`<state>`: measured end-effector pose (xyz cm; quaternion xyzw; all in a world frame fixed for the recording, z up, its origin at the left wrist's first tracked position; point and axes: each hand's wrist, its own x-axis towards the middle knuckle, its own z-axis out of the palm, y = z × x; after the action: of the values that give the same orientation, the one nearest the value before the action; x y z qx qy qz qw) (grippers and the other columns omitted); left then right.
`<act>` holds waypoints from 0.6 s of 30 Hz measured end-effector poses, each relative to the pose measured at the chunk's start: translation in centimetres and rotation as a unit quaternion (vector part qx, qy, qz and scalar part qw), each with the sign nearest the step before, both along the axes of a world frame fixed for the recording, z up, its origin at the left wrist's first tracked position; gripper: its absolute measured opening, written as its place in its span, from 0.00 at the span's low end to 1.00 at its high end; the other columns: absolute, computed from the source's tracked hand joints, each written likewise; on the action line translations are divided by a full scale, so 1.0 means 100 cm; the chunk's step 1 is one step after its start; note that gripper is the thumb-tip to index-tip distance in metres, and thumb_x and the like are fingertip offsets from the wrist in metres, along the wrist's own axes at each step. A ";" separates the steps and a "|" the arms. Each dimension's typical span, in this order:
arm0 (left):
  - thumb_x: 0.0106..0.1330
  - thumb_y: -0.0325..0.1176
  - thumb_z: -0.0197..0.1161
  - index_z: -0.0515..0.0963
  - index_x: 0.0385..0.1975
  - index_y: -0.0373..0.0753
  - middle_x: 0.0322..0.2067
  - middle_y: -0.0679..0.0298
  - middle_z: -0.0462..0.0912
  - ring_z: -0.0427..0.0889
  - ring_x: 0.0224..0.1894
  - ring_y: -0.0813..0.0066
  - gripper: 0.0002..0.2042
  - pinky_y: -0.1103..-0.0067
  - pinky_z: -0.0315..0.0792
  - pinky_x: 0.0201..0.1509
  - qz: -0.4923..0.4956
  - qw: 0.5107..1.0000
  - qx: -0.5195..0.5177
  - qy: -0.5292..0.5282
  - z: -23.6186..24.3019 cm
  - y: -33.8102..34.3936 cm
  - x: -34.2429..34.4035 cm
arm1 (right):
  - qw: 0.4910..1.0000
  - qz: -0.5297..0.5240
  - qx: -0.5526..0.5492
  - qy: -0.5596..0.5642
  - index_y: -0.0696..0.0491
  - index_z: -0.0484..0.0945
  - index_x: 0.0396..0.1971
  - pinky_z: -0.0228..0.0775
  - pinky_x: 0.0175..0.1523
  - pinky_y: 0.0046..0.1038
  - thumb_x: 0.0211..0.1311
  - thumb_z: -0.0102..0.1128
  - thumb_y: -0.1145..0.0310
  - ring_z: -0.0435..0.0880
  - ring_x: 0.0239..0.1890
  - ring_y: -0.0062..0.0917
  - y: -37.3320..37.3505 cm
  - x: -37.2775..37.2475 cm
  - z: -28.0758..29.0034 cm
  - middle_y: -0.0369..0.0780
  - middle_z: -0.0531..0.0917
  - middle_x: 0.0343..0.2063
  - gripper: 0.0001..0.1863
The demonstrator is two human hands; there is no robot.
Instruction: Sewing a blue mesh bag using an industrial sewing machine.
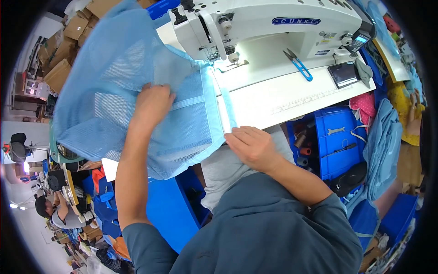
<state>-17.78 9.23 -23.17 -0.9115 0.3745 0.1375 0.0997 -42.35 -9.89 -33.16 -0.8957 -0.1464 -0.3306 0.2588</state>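
Note:
A large piece of light-blue mesh fabric (pixel 107 114) with a solid blue border spreads from the white sewing machine (pixel 255 25) toward my lap. Part of the border sits at the needle and presser foot (pixel 232 58). My left hand (pixel 154 102) is on the mesh with its fingers curled into it; the fingertips are partly hidden. Close to the table's front edge, my right hand (pixel 251 144) pinches the corner of the border, where a narrow blue strip (pixel 229 106) runs back toward the needle.
Blue-handled thread snips (pixel 299 66) and a dark phone (pixel 343 74) lie on the white sewing table (pixel 260 102). Right of my lap are thread spools (pixel 301 139) and a blue tray (pixel 341 137) holding a wrench. A person (pixel 64 212) sits far left, near cardboard boxes (pixel 59 75).

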 end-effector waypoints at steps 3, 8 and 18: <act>0.78 0.42 0.61 0.84 0.55 0.35 0.60 0.52 0.85 0.83 0.63 0.51 0.17 0.54 0.60 0.82 -0.074 0.977 -0.160 -0.117 -0.016 -0.025 -0.028 | 1.000 -0.004 0.012 0.007 0.56 0.86 0.44 0.84 0.54 0.35 0.59 0.70 0.73 0.90 0.46 0.35 0.006 0.000 -0.004 0.40 0.88 0.41 0.13; 0.82 0.49 0.53 0.78 0.65 0.34 0.72 0.51 0.76 0.75 0.72 0.47 0.26 0.52 0.60 0.81 -0.106 0.974 -0.162 -0.117 -0.061 0.005 -0.019 | 1.000 -0.008 0.002 -0.019 0.55 0.85 0.42 0.83 0.57 0.35 0.60 0.71 0.72 0.90 0.45 0.34 0.004 0.002 0.003 0.39 0.88 0.40 0.10; 0.78 0.38 0.62 0.79 0.63 0.33 0.71 0.48 0.77 0.78 0.68 0.42 0.20 0.58 0.74 0.71 -0.029 0.971 -0.226 -0.064 -0.046 0.029 -0.048 | 0.998 -0.027 0.006 0.063 0.57 0.84 0.49 0.76 0.61 0.40 0.59 0.68 0.74 0.84 0.58 0.39 -0.015 0.038 0.025 0.44 0.85 0.54 0.17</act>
<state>-22.58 12.16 -27.79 -0.9061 0.4150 -0.0127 -0.0814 -38.53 -11.42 -30.64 -0.9168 -0.1036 -0.2810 0.2641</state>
